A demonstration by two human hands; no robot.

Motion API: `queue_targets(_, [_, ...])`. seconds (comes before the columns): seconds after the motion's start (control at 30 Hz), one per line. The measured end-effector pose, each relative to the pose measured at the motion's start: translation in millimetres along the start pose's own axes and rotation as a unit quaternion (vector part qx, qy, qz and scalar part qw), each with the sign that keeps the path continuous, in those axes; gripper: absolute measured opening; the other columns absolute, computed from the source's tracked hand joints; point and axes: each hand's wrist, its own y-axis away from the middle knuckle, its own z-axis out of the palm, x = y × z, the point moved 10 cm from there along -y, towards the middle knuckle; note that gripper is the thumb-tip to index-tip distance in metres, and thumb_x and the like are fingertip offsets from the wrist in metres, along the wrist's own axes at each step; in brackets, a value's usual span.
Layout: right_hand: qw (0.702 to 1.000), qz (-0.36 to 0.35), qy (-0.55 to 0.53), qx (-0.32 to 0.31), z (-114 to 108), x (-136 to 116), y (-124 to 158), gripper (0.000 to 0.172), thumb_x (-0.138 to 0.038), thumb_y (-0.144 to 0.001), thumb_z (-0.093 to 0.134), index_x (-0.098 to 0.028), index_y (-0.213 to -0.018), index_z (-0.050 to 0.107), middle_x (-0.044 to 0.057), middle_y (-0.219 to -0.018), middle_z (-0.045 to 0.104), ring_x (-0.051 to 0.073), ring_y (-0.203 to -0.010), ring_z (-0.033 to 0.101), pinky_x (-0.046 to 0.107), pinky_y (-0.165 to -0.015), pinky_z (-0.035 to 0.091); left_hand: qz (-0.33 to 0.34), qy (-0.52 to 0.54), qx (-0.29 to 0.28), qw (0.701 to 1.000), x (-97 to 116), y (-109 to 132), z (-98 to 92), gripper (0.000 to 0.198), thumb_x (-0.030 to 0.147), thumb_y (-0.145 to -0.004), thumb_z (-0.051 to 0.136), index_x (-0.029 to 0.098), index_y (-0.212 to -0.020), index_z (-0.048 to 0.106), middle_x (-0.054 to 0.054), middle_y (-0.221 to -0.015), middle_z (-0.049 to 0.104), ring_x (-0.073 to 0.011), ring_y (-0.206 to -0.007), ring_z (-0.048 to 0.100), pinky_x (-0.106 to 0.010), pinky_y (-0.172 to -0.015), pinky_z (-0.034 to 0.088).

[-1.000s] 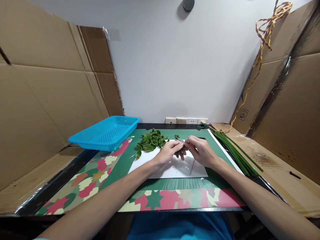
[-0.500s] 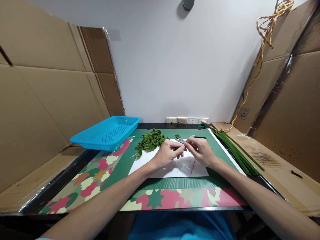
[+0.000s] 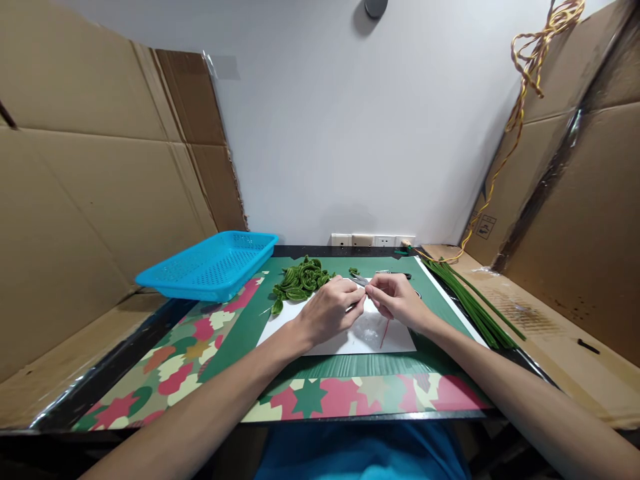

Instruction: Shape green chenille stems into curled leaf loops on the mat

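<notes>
My left hand [image 3: 334,308] and my right hand [image 3: 397,300] meet over a white sheet [image 3: 335,345], their fingers closed. A small grey, pointed, leaf-shaped piece [image 3: 359,280] sticks out at the fingertips of my right hand, which seem to pinch it. Something dark and shiny shows under the curled left fingers; its kind is hidden. Just beyond my left hand lies a pile of fuzzy green leaf-shaped loops [image 3: 303,279]. A thin red strip [image 3: 385,333] rests on the sheet below my right hand. Behind that hand is a dark-handled tool [image 3: 400,275], partly covered.
A blue perforated basket [image 3: 210,293] stands at the left. Long green fuzzy stems [image 3: 467,303] lie bundled at the right. The green mat [image 3: 240,333] has a patterned border. Cardboard walls [image 3: 565,233] flank the table, and a twisted yellow cord [image 3: 500,173] hangs at the right.
My left hand has turned over, its back now more upward and its fingers curled lower. The right hand stays at the grey piece, and the view has shifted slightly.
</notes>
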Motion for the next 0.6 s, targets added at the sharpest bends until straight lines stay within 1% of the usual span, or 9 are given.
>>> queue_targets(0.1, [0.999, 0.019, -0.039, -0.005, 1.1, 9.4, -2.6, 0.04, -0.054, -0.09, 0.069, -0.019, -0.075, 0.057, -0.007, -0.051, 0.049, 0.008, -0.036, 0.039, 0.022, -0.037, 0.03, 0.026, -0.082, -0.013, 0.996, 3.9, -1.1, 2.6, 0.029, 0.014, -0.1, 0.044, 0.014, -0.081, 0.066, -0.005, -0.074, 0.062, -0.0175, -0.07, 0.056, -0.033, -0.078, 0.043])
queue_targets(0.17, [0.998, 0.027, -0.047, -0.013, 2.4, 12.9, -3.8, 0.04, -0.054, -0.089, 0.069, -0.019, -0.075, 0.056, -0.007, -0.053, 0.05, 0.007, -0.036, 0.04, 0.022, -0.037, 0.031, 0.044, -0.109, -0.02, 0.993, 5.9, -1.0, 4.2, 0.028, 0.014, -0.1, 0.044, 0.014, -0.081, 0.065, -0.005, -0.074, 0.062, -0.018, -0.07, 0.056, -0.034, -0.076, 0.043])
queue_targets(0.3, [0.999, 0.025, -0.038, -0.03, 4.6, 13.4, -4.1, 0.043, -0.056, -0.091, 0.066, -0.018, -0.074, 0.056, -0.005, -0.059, 0.053, 0.006, -0.039, 0.042, 0.021, -0.037, 0.03, 0.059, -0.104, -0.018, 0.993, 5.7, 1.2, 4.0, 0.027, 0.014, -0.1, 0.045, 0.014, -0.081, 0.064, -0.005, -0.076, 0.062, -0.0178, -0.07, 0.056, -0.033, -0.076, 0.044])
queue_targets(0.43, [0.998, 0.018, -0.045, -0.041, 7.7, 12.2, -3.5, 0.045, -0.057, -0.095, 0.059, -0.018, -0.074, 0.056, -0.005, -0.058, 0.051, 0.006, -0.041, 0.041, 0.02, -0.039, 0.03, 0.043, -0.08, -0.003, 0.996, 1.2, 2.9, 1.4, 0.025, 0.015, -0.1, 0.046, 0.016, -0.083, 0.064, -0.005, -0.078, 0.064, -0.017, -0.07, 0.056, -0.032, -0.075, 0.043])
queue_targets(0.5, [0.997, 0.018, -0.056, -0.043, 9.3, 11.7, -3.4, 0.044, -0.056, -0.094, 0.06, -0.018, -0.073, 0.056, -0.005, -0.055, 0.05, 0.007, -0.04, 0.04, 0.021, -0.04, 0.029, 0.045, -0.08, -0.001, 0.996, 1.2, 3.3, 1.4, 0.025, 0.015, -0.101, 0.046, 0.016, -0.084, 0.063, -0.004, -0.077, 0.063, -0.0166, -0.071, 0.056, -0.032, -0.076, 0.043])
queue_targets(0.6, [0.993, 0.043, -0.1, -0.036, 11.0, 15.1, -3.4, 0.043, -0.054, -0.089, 0.067, -0.018, -0.07, 0.057, -0.006, -0.052, 0.05, 0.006, -0.037, 0.038, 0.021, -0.038, 0.028, 0.072, -0.104, -0.007, 0.992, 5.8, 3.4, 2.8, 0.025, 0.015, -0.101, 0.044, 0.016, -0.086, 0.063, -0.005, -0.078, 0.063, -0.0174, -0.072, 0.057, -0.033, -0.077, 0.043])
